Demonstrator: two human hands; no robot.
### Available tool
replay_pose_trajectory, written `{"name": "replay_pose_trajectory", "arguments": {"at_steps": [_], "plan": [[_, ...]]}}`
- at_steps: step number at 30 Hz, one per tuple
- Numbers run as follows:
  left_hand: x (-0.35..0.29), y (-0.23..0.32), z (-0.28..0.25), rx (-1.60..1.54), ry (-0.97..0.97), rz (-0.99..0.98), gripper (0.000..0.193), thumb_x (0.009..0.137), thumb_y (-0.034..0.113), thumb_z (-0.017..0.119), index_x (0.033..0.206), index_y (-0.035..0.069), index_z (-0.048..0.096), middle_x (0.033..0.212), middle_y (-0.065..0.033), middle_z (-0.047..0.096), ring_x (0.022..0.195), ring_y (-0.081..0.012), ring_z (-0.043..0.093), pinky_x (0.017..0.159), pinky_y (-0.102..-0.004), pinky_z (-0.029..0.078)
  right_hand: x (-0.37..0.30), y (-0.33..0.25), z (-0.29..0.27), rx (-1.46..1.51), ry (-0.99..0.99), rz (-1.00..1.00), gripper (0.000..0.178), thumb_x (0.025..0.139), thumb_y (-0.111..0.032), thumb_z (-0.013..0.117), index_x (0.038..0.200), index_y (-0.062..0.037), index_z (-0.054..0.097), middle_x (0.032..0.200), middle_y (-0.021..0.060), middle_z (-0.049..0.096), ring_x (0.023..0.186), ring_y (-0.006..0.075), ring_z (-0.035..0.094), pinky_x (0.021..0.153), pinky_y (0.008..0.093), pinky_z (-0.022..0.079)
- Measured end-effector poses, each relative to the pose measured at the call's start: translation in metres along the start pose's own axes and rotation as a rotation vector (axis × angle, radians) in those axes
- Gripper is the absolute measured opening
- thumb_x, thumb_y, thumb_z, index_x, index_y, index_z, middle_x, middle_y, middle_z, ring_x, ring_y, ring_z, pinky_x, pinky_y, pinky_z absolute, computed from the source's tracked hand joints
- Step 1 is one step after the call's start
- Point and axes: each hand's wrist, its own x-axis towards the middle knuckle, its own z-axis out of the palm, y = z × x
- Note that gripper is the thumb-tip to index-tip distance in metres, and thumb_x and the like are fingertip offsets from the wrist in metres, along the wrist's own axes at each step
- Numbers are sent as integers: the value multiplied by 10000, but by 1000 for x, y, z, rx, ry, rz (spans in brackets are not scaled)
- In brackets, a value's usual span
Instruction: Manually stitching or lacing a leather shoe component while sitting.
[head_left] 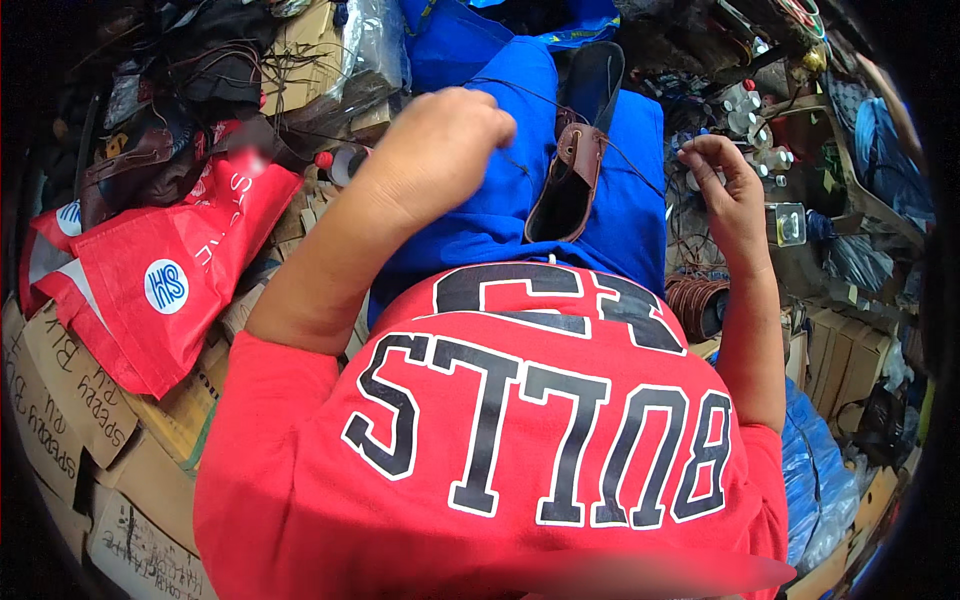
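A brown leather shoe [580,150] with metal eyelets and a black inside lies on my lap, its opening toward me. Its dark far part points away over my blue shorts [500,190]. From the eyelets a thin dark shoelace [635,168] stretches out to both sides. My left hand [455,130] is closed left of the shoe, at the lace's left run; its fingertips are hidden behind the back of the hand. Raised to the right, my right hand [728,180] pinches thumb and forefinger together. Whatever lies between those fingertips is too small to make out.
A red bag [165,270] and marked cardboard boxes [75,390] lie at the left. Several small bottles [745,115] stand beyond my right hand. Brown coiled cord [697,303] sits by my right forearm, and blue plastic [815,470] lies at the lower right.
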Motion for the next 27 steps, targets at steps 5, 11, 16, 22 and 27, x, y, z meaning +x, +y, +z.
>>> {"name": "replay_pose_trajectory", "arguments": {"at_steps": [5,11,16,22,27], "plan": [[-11,-26,-21,165,-257,-260,341,654,13,687,992,52,658,972,-127,630,936,-323,592,800,-378,480,-1,1,11,33,-23,19,105,909,-43,531,1002,-2,561,891,10,580,844,80,529,778,220,423],[-13,-26,-3,-18,-27,-209,363,651,45,726,1007,50,651,978,-123,626,936,-314,591,807,-365,482,4,-10,31,-228,-85,-137,136,897,-66,528,989,6,598,862,93,555,770,160,535,701,251,425],[4,-9,35,23,-24,137,184,689,77,699,867,61,656,865,-99,600,853,-291,584,753,-373,476,14,-16,35,-230,-124,-134,180,889,-61,547,1048,-40,629,811,82,525,750,176,528,689,258,430],[24,-27,43,-377,184,4,62,829,16,582,890,17,582,781,-110,611,733,-231,622,674,-307,486,21,-7,26,-308,-42,-112,245,821,0,616,1027,-110,691,794,60,527,738,157,537,687,251,442],[70,-35,42,-624,177,-114,107,860,54,555,956,29,596,900,-73,601,851,-144,600,732,-291,482,25,-3,30,-325,-80,-49,176,770,-53,693,936,-106,714,718,51,523,652,151,539,607,269,440]]}}
